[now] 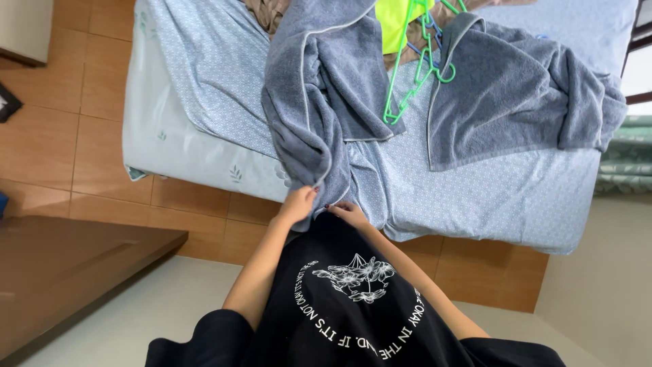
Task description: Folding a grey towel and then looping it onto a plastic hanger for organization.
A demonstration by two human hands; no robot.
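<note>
Bare sheet (489, 197) right of hands — hangers (418, 61), towel (516, 88) beyond.

A second blue-grey towel (516, 95) lies spread on the bed (489, 197), which has a light blue dotted sheet. Green plastic hangers (418, 64) lie just beside this towel. A bright yellow-green cloth (397, 24) and a brown cloth (268, 10) lie near the far end of the bed. The floor (61, 122) has brown tiles. A dark wooden door (61, 272) is at the side.
</note>
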